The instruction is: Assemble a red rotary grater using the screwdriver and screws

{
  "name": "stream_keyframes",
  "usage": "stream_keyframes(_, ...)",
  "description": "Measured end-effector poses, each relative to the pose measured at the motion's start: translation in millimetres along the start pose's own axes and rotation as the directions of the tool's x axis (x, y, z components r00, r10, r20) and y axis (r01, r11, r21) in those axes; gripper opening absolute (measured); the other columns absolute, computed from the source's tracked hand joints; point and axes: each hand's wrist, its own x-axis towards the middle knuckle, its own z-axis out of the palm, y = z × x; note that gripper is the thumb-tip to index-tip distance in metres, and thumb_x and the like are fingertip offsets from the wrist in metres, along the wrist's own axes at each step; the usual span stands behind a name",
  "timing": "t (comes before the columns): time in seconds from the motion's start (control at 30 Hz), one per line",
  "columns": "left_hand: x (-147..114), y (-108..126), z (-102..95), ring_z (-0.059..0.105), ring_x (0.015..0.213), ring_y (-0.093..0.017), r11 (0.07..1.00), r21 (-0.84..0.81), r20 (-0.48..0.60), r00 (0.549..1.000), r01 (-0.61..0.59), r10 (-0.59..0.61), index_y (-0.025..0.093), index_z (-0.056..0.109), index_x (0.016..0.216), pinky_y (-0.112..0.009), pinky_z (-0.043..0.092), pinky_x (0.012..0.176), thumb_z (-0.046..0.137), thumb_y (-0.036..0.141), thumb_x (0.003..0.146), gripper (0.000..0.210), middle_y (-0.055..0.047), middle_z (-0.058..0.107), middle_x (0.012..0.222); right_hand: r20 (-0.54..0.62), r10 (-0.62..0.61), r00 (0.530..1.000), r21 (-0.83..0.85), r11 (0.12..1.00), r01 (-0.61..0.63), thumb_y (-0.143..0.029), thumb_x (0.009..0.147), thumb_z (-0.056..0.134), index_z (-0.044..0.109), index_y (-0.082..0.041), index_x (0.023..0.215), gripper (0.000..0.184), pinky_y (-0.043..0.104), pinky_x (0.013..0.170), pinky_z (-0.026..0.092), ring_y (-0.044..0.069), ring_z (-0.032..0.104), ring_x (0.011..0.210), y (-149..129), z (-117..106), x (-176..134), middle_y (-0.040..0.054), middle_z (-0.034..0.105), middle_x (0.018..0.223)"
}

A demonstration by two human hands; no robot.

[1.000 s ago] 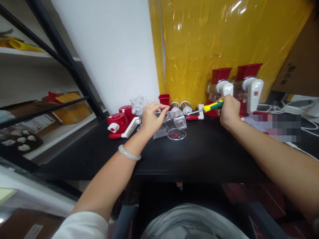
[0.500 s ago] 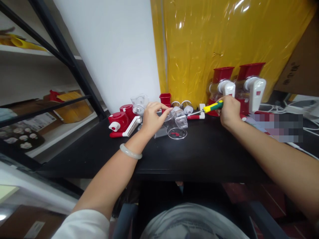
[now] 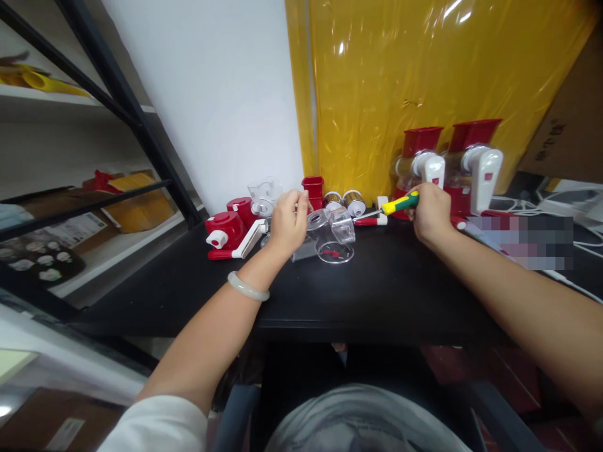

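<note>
at a black desk (image 3: 386, 295), a screwdriver (image 3: 400, 203) aimed at a see-through housing (image 3: 342, 227)

the right hand (image 3: 431, 212) grips the screwdriver by its yellow and green handle, fingers wrapped round it. its metal shaft points left to the housing, which lies on the desk between the two hands; whether the tip touches it, i cannot tell. the left hand (image 3: 288, 220) is just beside the housing's left side, fingers curled in and thumb close against them. whether they pinch something small, i cannot tell. a pale bangle (image 3: 247, 287) rings that wrist.

the step in hand looks like tool work at the housing. the next move seems to call for a steady left hand and a careful, well-lined-up tip, as smooth plastic could slip or scratch.

small red bits (image 3: 332, 253) show within the housing's round rim. behind it are a red hopper (image 3: 313, 187), two drums (image 3: 343, 202) lying side by side and a red and white crank (image 3: 371, 221). to the left are two red bases (image 3: 225, 229), with another see-through piece (image 3: 264, 191) by the rear one. to the right stand two upright grinders (image 3: 483, 179) with red tops and white cranks; beyond them, white cables (image 3: 499, 204) and a blurred-out patch.

a white panel (image 3: 207, 94) and shiny yellow sheeting (image 3: 414, 69) back the desk. a black-framed shelf rack (image 3: 113, 100) fills the left, and a large brown box (image 3: 556, 119) is at the far right.
</note>
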Motion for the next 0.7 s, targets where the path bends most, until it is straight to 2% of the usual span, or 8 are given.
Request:
stream_keyframes(0.1, -1, -4, 1.3, 0.053, 0.065, -0.016, 0.998, -0.048, -0.060, 0.997, 0.036, -0.039, 0.021, 0.047, 0.079, -0.032, 0.042, 0.063, 0.033, 0.043, 0.105, 0.037, -0.001, 0.053, 0.069, 0.000, 0.016, 1.000, -0.015, 1.000, -0.016, -0.014, 0.069, 0.045, 0.056, -0.019, 0.059, 0.015, 0.023, 0.031, 0.025, 0.009, 0.038, 0.031, 2, 0, 0, -0.0068, 0.039, 0.037)
stream_keyframes(0.2, -1, -6, 2.2, 0.052, 0.063, -0.014, 0.997, -0.064, -0.082, 0.996, 0.034, -0.039, 0.022, 0.046, 0.084, -0.030, 0.042, 0.061, 0.036, 0.043, 0.104, 0.031, 0.000, 0.052, 0.070, 0.004, 0.017, 1.000, -0.017, 1.000, -0.017, -0.013, 0.070, 0.045, 0.056, -0.018, 0.060, 0.015, 0.023, 0.031, 0.025, 0.009, 0.039, 0.031, 4, 0, 0, -0.0064, 0.040, 0.038)
stream_keyframes(0.37, 1, 0, 1.9, 0.058, 0.073, -0.014, 0.992, -0.123, -0.055, 0.998, -0.014, 0.008, 0.020, 0.059, 0.085, -0.027, 0.048, 0.063, 0.058, 0.032, 0.097, 0.017, -0.001, 0.059, 0.079, 0.017, 0.010, 1.000, -0.022, 1.000, -0.009, -0.013, 0.071, 0.044, 0.056, -0.018, 0.061, 0.016, 0.024, 0.031, 0.024, 0.010, 0.039, 0.031, 4, 1, -1, -0.0060, 0.040, 0.038)
stream_keyframes(0.47, 2, 4, 0.9, 0.059, 0.075, -0.015, 0.991, -0.121, -0.022, 0.998, -0.056, 0.054, 0.023, 0.070, 0.086, -0.028, 0.051, 0.067, 0.070, 0.021, 0.088, 0.003, 0.000, 0.062, 0.080, 0.018, 0.016, 1.000, -0.028, 0.999, -0.015, -0.013, 0.071, 0.044, 0.055, -0.019, 0.061, 0.015, 0.024, 0.031, 0.024, 0.010, 0.039, 0.031, 3, 1, -3, -0.0065, 0.040, 0.037)
stream_keyframes(0.57, 2, 6, 0.7, 0.060, 0.074, -0.015, 0.986, -0.146, -0.020, 0.996, -0.085, 0.083, 0.027, 0.074, 0.092, -0.029, 0.052, 0.067, 0.073, 0.014, 0.084, 0.016, 0.001, 0.063, 0.080, 0.020, 0.013, 1.000, -0.035, 0.999, -0.013, -0.014, 0.071, 0.044, 0.054, -0.019, 0.061, 0.015, 0.024, 0.031, 0.024, 0.009, 0.039, 0.030, 3, 2, -3, -0.0066, 0.041, 0.039)
stream_keyframes(0.7, 2, 4, 2.0, 0.061, 0.079, -0.015, 0.987, -0.133, -0.036, 0.995, -0.095, 0.091, 0.027, 0.074, 0.098, -0.031, 0.053, 0.070, 0.072, 0.011, 0.084, 0.021, 0.001, 0.063, 0.083, 0.022, 0.015, 1.000, -0.034, 0.999, -0.014, -0.014, 0.071, 0.044, 0.054, -0.019, 0.061, 0.015, 0.024, 0.032, 0.025, 0.009, 0.039, 0.031, 4, 2, -3, -0.0065, 0.042, 0.041)
